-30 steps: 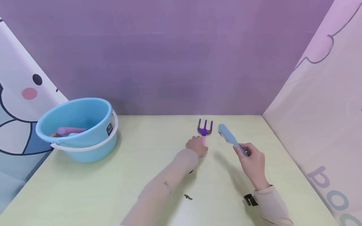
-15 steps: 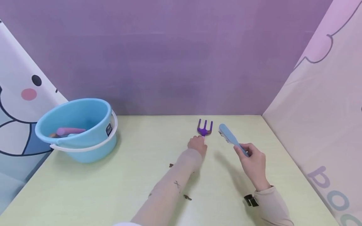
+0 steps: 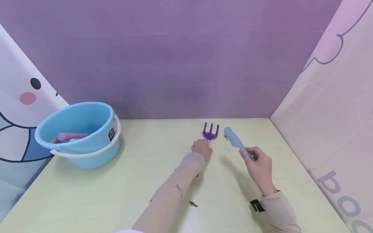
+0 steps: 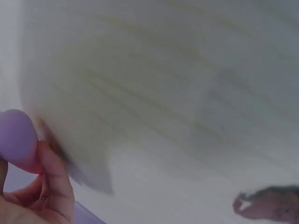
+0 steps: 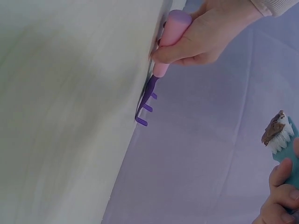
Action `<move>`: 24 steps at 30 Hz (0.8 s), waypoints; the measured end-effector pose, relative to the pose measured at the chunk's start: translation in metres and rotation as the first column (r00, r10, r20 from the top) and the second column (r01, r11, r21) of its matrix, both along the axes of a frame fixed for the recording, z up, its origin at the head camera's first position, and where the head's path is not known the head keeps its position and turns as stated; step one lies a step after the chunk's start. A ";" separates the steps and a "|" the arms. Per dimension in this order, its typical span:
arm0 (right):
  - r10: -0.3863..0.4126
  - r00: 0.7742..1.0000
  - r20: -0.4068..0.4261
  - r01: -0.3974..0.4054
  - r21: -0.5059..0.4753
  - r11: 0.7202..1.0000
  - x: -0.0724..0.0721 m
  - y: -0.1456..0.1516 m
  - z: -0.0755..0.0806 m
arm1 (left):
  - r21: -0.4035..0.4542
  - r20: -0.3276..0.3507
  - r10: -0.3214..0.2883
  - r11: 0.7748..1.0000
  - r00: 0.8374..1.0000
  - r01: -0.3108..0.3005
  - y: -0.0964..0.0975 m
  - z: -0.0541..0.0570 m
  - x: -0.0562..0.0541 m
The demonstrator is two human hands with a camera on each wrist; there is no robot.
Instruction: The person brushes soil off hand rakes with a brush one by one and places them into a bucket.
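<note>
My left hand grips the pink handle of a small garden fork near the back of the table. Its purple tines point away from me. In the left wrist view the rounded lilac end of the handle shows between thumb and finger. My right hand pinches the handle of a blue brush, raised above the table to the right of the fork. Brown dirt clings to the brush's white bristles in the right wrist view. The two tools stand apart.
A light-blue bucket with a white handle stands at the left, holding a pink-handled tool and other items. Brown bits of dirt lie on the pale table near my left arm. A purple wall closes the back.
My left hand has shifted slightly up along the fork's handle, covering more of it. The fork and the brush stay nearly where they were.
</note>
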State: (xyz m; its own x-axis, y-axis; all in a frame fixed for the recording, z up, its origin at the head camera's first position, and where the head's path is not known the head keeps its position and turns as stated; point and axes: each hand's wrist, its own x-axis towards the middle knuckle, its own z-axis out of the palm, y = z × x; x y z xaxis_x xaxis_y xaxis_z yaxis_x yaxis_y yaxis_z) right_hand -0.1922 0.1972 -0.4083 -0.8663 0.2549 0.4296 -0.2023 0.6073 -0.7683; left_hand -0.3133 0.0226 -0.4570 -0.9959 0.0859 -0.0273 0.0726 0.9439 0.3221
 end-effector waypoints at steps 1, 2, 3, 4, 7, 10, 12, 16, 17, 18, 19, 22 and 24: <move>0.001 1.000 0.000 -0.001 0.001 1.000 0.000 0.000 0.000 | -0.006 0.001 -0.004 1.000 1.000 0.004 -0.001 0.000 -0.001; -0.001 1.000 0.000 0.001 0.001 1.000 0.000 0.000 0.000 | -0.015 0.001 -0.007 1.000 1.000 0.007 -0.002 0.000 -0.002; -0.003 1.000 0.000 0.003 0.001 1.000 0.000 0.000 0.000 | -0.024 0.002 -0.013 1.000 1.000 0.013 -0.004 0.000 -0.003; -0.005 1.000 -0.003 0.005 0.000 1.000 0.000 0.000 0.000 | -0.026 0.003 -0.015 1.000 1.000 0.015 -0.005 0.000 -0.004; -0.005 1.000 -0.003 0.005 -0.014 1.000 0.000 -0.001 -0.001 | -0.011 0.008 -0.012 1.000 1.000 0.013 -0.010 0.002 -0.006; 0.005 1.000 -0.003 -0.005 -0.023 1.000 -0.001 -0.002 -0.002 | 0.000 -0.003 -0.009 1.000 1.000 0.009 -0.015 0.007 -0.004; 0.012 1.000 -0.002 -0.012 -0.025 1.000 -0.001 -0.003 -0.003 | -0.013 -0.014 -0.022 1.000 1.000 0.022 -0.018 0.011 -0.003; 0.017 1.000 -0.003 -0.018 -0.031 0.999 0.000 -0.004 -0.002 | 0.007 -0.020 -0.055 0.998 0.998 0.055 -0.027 0.019 0.001; 0.020 1.000 0.000 -0.020 -0.036 0.999 0.000 -0.005 -0.002 | 0.020 -0.019 -0.062 0.998 0.998 0.062 -0.029 0.021 0.002; 0.022 1.000 0.004 -0.022 -0.040 0.999 0.000 -0.005 -0.002 | 0.037 -0.024 -0.067 0.997 0.997 0.068 -0.032 0.022 0.003; 0.025 1.000 0.007 -0.025 -0.043 0.999 0.000 -0.005 -0.002 | 0.057 -0.029 -0.071 0.996 0.997 0.073 -0.034 0.023 0.004; 0.029 0.999 0.015 -0.028 -0.043 0.999 0.000 -0.007 -0.002 | 0.115 -0.054 -0.089 0.989 0.995 0.095 -0.042 0.028 0.009; 0.028 1.000 0.013 -0.027 -0.041 0.999 -0.001 -0.007 -0.002 | 0.144 -0.069 -0.106 0.983 0.992 0.115 -0.047 0.031 0.013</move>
State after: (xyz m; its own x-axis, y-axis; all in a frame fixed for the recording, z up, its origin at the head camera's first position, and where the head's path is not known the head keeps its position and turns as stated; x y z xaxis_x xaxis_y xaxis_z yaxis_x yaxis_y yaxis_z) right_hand -0.1928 0.1900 -0.4108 -0.8791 0.2477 0.4071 -0.2077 0.5697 -0.7952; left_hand -0.3001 -0.0247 -0.4263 -0.9796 0.1937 0.0545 0.1973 0.8717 0.4486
